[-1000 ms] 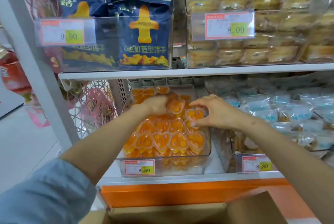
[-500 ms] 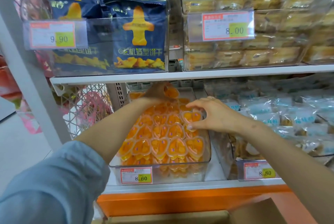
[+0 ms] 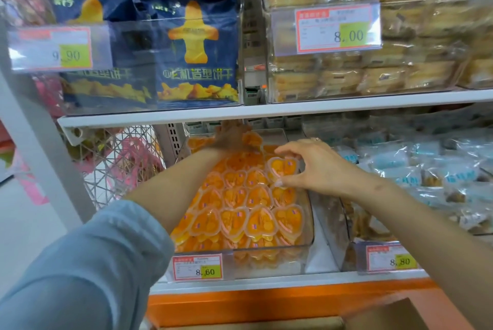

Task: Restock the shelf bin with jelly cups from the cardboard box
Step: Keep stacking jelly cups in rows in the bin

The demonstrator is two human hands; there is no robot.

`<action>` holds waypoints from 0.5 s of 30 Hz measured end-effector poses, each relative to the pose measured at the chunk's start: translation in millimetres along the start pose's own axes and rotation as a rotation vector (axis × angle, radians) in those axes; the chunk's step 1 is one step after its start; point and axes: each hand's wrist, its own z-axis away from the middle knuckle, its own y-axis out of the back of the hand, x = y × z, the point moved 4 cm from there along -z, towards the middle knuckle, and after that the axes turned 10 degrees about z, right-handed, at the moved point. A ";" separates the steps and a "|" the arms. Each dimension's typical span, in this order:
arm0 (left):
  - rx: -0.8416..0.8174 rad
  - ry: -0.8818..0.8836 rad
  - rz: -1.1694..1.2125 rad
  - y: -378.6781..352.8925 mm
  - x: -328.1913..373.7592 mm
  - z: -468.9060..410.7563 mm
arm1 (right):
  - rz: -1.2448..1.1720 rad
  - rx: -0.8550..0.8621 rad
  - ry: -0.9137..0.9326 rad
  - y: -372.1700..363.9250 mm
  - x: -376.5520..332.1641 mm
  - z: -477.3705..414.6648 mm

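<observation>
Most of the shelf bin (image 3: 307,225) is packed with jelly cups (image 3: 234,223), only its 12 o'clock end has gaps. The right hand (image 3: 312,167) pinches one at 2 o'clock between its fingers (image 3: 290,183); the left hand (image 3: 229,136) is too blurry to tell.

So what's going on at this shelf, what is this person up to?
A person is stocking a clear shelf bin with orange jelly cups; it already looks nearly full. The right hand pinches one jelly cup at the bin's right side, above the top layer. The left hand reaches to the back of the bin, too blurred to tell whether it grips anything. A cardboard box edge shows at the bottom.
</observation>
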 end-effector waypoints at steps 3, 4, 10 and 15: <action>0.063 -0.013 0.088 18.0 8.0 26.9 | 0.010 0.016 -0.048 -0.7 9.7 -2.9; 0.077 -0.005 0.130 25.6 6.4 39.1 | 0.016 0.025 -0.057 3.1 10.7 -3.8; 0.021 -0.026 0.016 38.0 -18.7 118.7 | -0.184 -0.115 -0.203 12.9 23.1 -48.3; 0.079 -0.017 0.060 29.8 -32.0 150.1 | -0.175 -0.198 -0.183 1.6 28.5 -85.0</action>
